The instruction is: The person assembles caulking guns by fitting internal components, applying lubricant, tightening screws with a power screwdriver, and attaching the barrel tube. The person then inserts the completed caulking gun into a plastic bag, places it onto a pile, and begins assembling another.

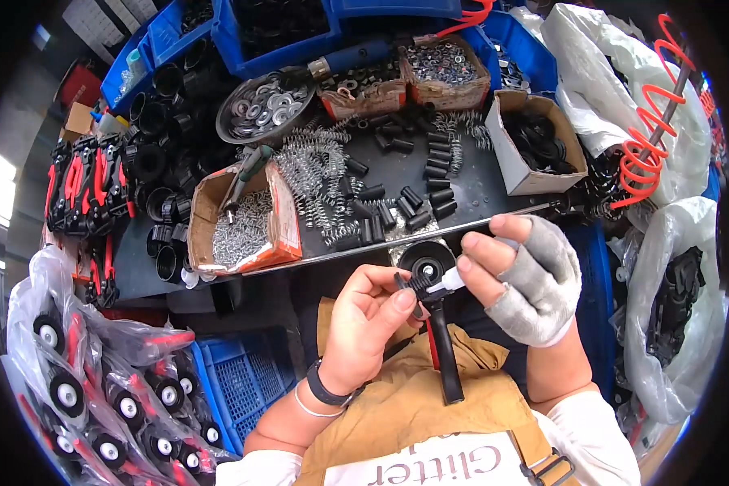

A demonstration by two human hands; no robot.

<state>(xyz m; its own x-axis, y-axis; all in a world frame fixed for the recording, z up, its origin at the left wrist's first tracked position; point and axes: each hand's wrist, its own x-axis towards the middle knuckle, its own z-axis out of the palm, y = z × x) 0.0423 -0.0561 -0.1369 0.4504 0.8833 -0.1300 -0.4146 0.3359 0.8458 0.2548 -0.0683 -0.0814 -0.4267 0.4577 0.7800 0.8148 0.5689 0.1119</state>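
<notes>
My left hand point(368, 316) pinches a thin dark disc-shaped part point(408, 293) between thumb and fingers. It sits close against a black ribbed piece. My right hand point(535, 283), in a grey glove that leaves the fingertips bare, grips a small white squeeze bottle point(451, 281). The bottle's narrow tip points at the ribbed piece by my left fingers. Just beyond it is a round black cup-shaped part point(428, 263) with a bright metal centre. A long black handle point(448, 364) with a red strip hangs down over my tan apron. Whether these black parts are joined is hidden.
On the workbench point(381, 174) lie loose springs point(312, 166) and black sleeves point(385, 215). A carton point(287, 235) of small metal parts, a bowl of washers point(267, 109) and a box of black rings point(539, 146) stand around. A red coiled hose point(644, 146) hangs at right.
</notes>
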